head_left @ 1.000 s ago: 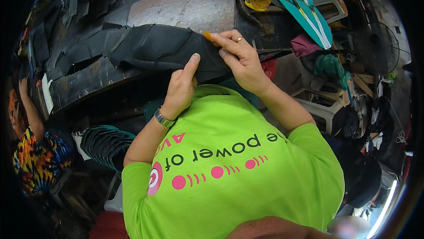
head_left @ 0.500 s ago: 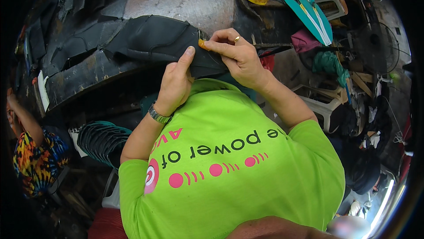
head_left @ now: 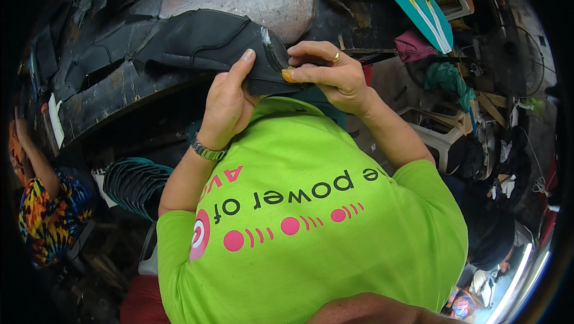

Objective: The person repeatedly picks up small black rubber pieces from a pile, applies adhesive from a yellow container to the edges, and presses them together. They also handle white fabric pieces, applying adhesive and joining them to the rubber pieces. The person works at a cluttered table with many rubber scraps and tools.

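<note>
Between both hands (head_left: 230,105) (head_left: 339,78) | right end of black panel (head_left: 215,41) | remainder extends left

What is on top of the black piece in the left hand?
The thumb of the left hand lies on the black piece; near its right edge are a shiny streak and the orange piece the right hand pinches. Its underside cannot be seen.

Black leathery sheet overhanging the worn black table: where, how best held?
Probably pinch the black leathery sheet by its near edge, from the person's side: it looks thin and juts past the black table there. Avoid the shiny black strip along its right end.
</note>
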